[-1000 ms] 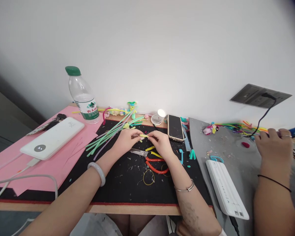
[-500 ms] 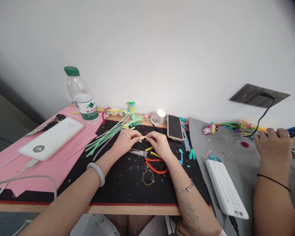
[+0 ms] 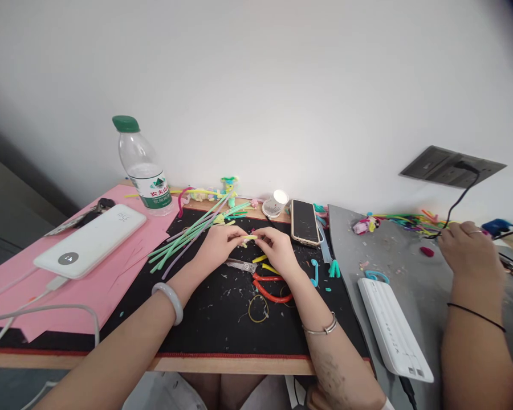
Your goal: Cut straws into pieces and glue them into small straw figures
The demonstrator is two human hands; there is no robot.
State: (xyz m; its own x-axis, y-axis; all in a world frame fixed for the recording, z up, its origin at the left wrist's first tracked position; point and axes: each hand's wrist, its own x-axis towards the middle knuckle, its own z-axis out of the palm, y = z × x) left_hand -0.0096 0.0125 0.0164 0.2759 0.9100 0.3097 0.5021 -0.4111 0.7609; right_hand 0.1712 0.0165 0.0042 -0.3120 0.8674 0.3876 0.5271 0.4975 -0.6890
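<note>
Spanning the narrow gap between two sets of fingertips, a short, slim yellow piece [image 3: 251, 237] was held nearly level over the black mat [image 3: 214, 336], its ends hidden by fingers; the left hand [image 3: 220, 245] pinched one end, thumb and fingers drawn together on it; the right hand [image 3: 277, 247] gripped the other end in a like pinch; both forearms reached in from the near edge and converged, the left wearing a pale bangle [image 3: 170, 300], the right a thin metal bracelet [image 3: 322, 329]; just below the hands lay red-handled scissors [image 3: 248, 266]; to the left stretched green and purple stems [image 3: 188, 245]; beyond stood a white cup [image 3: 276, 204], near a phone [image 3: 305, 221]; well to the right, a co-worker's hand [image 3: 468, 250] was slightly blurred.
</note>
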